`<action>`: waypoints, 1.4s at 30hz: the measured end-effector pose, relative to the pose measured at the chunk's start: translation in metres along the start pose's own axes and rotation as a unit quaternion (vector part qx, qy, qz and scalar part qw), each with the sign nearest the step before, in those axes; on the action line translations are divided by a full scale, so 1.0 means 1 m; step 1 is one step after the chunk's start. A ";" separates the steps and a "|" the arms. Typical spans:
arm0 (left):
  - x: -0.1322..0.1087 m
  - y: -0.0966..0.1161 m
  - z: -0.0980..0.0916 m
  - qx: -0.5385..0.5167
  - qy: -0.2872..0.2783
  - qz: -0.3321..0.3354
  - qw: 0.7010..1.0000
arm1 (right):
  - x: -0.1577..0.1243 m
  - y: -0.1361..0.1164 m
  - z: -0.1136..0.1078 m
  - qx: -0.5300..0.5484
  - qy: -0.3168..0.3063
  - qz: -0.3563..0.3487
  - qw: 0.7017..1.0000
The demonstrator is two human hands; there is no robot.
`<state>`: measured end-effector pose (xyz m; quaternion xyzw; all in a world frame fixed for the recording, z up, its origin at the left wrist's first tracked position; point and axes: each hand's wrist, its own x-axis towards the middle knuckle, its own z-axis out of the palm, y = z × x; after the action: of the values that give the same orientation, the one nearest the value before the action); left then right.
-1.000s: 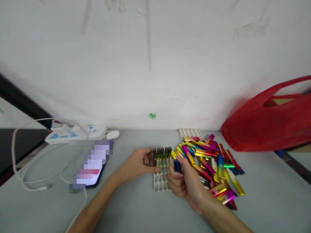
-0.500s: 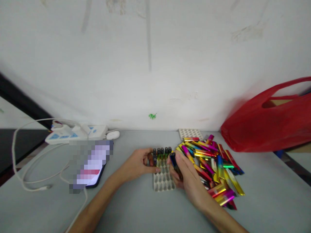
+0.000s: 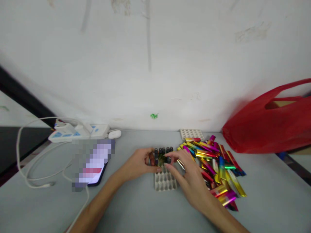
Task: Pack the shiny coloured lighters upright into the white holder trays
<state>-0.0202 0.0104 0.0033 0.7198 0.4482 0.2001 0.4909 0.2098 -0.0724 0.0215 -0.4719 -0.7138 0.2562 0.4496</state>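
A pale tray (image 3: pixel 166 185) with rows of small hollows lies in front of me. Along its far edge several black-topped batteries (image 3: pixel 164 150) stand upright, and another battery (image 3: pixel 156 160) stands in the second row at the left. My left hand (image 3: pixel 143 163) is curled around the tray's left side, thumb over the hollows and index finger by the corner battery. At the right end of the second row, my right hand (image 3: pixel 186 171) pinches an upright battery (image 3: pixel 169 159) between thumb and index finger. Its lower end is hard to see.
A heap of shiny multicoloured cylinders (image 3: pixel 216 165) lies to the right, with a second pale tray (image 3: pixel 191 134) behind it. A red bag (image 3: pixel 262 126) stands at the far right. Leftward are a phone (image 3: pixel 96 165), a power strip (image 3: pixel 80 133), a white case (image 3: pixel 114 134) and white cables (image 3: pixel 20 152).
My right hand has turned and brought its battery from beside the tray to upright in the second row. My left hand stays at the tray's left side. The view shifted slightly.
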 end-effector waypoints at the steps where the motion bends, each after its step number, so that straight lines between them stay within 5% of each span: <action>1: 0.000 0.000 0.000 0.000 -0.001 0.001 1.000 | 0.000 0.002 0.001 -0.014 -0.002 -0.011 1.000; 14: 0.001 -0.003 0.000 -0.011 -0.002 0.006 1.000 | -0.001 0.007 0.004 -0.049 -0.045 -0.030 0.997; 23: 0.000 -0.003 0.001 -0.005 0.002 0.001 1.000 | -0.004 0.007 0.008 -0.019 -0.019 0.005 1.000; 28: 0.000 -0.001 0.001 -0.020 -0.001 -0.009 1.000 | 0.006 -0.001 -0.011 -0.056 0.006 0.022 0.998; 31: -0.001 0.001 0.001 -0.021 -0.001 -0.019 1.000 | 0.015 -0.003 -0.037 -0.113 -0.062 0.079 0.988; 36: -0.001 0.002 0.001 -0.020 0.001 -0.013 1.000 | 0.020 -0.004 -0.074 -0.224 -0.243 0.175 0.927; 42: -0.001 0.000 0.000 -0.007 0.003 -0.008 1.000 | 0.017 -0.013 -0.077 -0.283 -0.319 0.204 0.881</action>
<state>-0.0204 0.0100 0.0038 0.7117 0.4544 0.2015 0.4964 0.2698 -0.0667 0.0741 -0.6068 -0.7489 0.2658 -0.0176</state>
